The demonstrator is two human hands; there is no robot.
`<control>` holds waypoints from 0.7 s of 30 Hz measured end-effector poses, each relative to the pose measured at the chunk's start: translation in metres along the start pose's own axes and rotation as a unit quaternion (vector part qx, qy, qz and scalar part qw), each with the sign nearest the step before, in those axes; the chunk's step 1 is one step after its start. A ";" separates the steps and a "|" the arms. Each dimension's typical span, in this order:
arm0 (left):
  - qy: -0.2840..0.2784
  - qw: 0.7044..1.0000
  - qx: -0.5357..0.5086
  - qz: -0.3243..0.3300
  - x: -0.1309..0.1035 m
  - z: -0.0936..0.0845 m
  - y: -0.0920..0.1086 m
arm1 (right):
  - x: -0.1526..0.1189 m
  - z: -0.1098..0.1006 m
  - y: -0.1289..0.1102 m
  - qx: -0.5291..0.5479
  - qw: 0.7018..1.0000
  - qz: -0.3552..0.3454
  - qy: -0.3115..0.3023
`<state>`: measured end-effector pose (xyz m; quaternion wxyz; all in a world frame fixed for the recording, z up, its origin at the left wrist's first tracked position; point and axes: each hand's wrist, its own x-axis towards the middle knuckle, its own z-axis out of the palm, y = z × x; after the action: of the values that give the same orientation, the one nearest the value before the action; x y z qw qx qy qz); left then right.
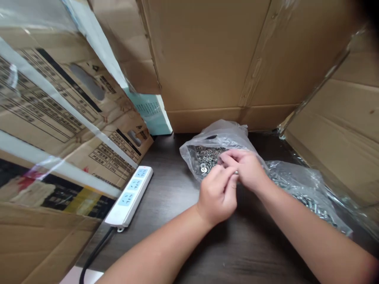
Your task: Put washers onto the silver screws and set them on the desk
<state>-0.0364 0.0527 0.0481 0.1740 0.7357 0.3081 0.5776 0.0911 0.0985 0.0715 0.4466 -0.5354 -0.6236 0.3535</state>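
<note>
Small metal piece (236, 172) pinched in left hand (218, 193); right hand (248, 167) curled alongside, can't tell its grip; washers (203, 167) in bag (227, 129) beyond.

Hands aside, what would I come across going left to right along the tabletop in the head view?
Black cord → white power strip → open plastic bag of washers → plastic bag of elongated metal pieces.
</note>
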 end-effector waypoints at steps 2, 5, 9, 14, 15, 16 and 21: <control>-0.005 0.991 -0.007 -0.133 0.004 -0.009 -0.003 | -0.018 -0.009 0.000 0.100 0.995 0.019 0.018; -0.008 0.927 -0.087 -0.364 0.003 -0.016 -0.003 | -0.047 -0.011 0.006 0.146 0.989 0.028 0.016; -0.006 0.865 -0.204 -0.458 -0.001 -0.011 0.002 | -0.071 -0.002 0.015 0.143 0.989 -0.009 0.046; -0.022 0.864 -0.210 -0.457 -0.004 -0.006 0.004 | -0.072 0.000 0.024 0.153 0.984 -0.019 0.090; -0.025 0.869 -0.197 -0.453 -0.004 -0.006 0.004 | -0.071 -0.002 0.026 0.153 0.983 -0.016 0.104; -0.028 0.875 -0.183 -0.446 -0.005 -0.007 0.004 | -0.070 -0.005 0.027 0.152 0.982 -0.012 0.114; -0.035 0.908 -0.127 -0.398 -0.009 -0.008 0.005 | -0.068 -0.013 0.026 0.084 0.992 -0.038 0.088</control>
<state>-0.0438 0.0422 0.0462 0.4919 0.5438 0.4928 0.4684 0.1139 0.0358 0.0398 0.5565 -0.5011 -0.5698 0.3385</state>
